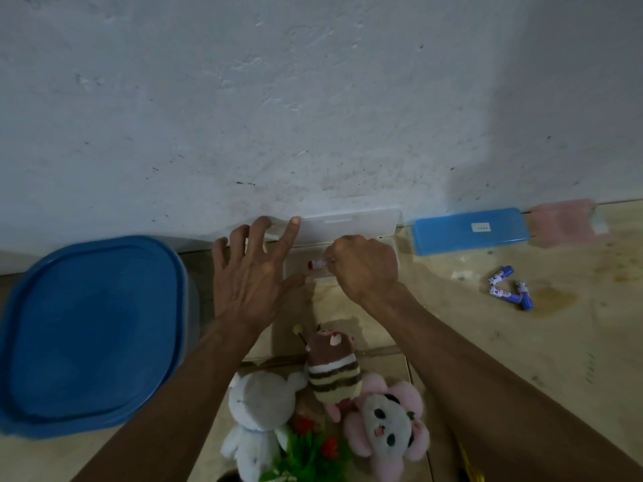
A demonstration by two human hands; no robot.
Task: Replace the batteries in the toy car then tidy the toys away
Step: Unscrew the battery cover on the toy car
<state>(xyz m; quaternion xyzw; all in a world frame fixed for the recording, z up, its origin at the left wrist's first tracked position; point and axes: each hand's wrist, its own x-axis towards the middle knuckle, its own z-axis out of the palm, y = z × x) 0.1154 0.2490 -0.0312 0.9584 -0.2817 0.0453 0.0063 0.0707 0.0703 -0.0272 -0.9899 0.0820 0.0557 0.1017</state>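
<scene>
Head view: the landmark is the clear rectangular plastic case point(351, 222) lying open on the floor against the white wall point(313, 99). The right hand point(362, 264) hovers over the case's tray, its grip curled and pinching a small clear item with a red cap point(315, 265); what the item is cannot be told. The item's long axis runs left to right, red cap pointing left from the grip toward the left hand point(250, 269). The left hand rests at the case's left end with fingers spread, holding nothing; its index fingertip touches the upright lid. Both hands are at the case; the right is nearer the item. Three blue cylindrical batteries point(509, 287) lie well right of the case, beyond a flat blue lid point(469, 231) whose small white label is unreadable; battery print is illegible. No toy car is visible. Plush toys point(327, 394) lie on the near side of the case.
</scene>
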